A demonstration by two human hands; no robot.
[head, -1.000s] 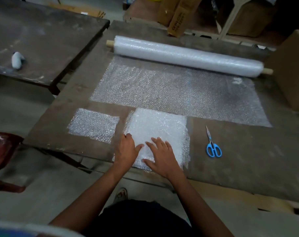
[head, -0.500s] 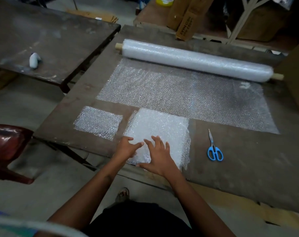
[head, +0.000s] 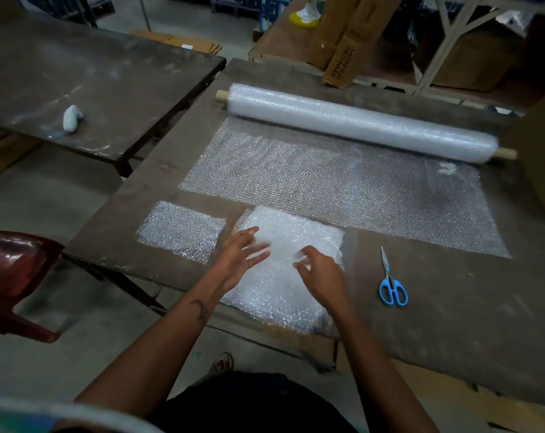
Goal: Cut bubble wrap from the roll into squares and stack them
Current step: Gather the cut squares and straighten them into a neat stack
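A white stack of bubble wrap squares (head: 296, 242) lies at the near edge of the dark table (head: 452, 307). My left hand (head: 237, 257) hovers over the stack's left side with fingers spread and blurred. Over the stack's right side is my right hand (head: 319, 271), fingers loosely bent, holding nothing. A single cut square (head: 182, 231) lies flat to the left of the stack. Behind it stretches the unrolled sheet (head: 343, 185), which leads to the bubble wrap roll (head: 358, 123) on its wooden core. Blue-handled scissors (head: 391, 282) lie closed to the right of the stack.
A second dark table (head: 93, 82) stands at the left with a small white object (head: 70, 118) on it. A red chair (head: 12, 276) is at the lower left. Cardboard boxes (head: 346, 48) lean behind the roll, and a large box (head: 542, 170) stands at the right edge.
Both hands have lifted off the stack, where they were pressing flat. The left hand has moved up and spread its fingers; the right has drawn right.
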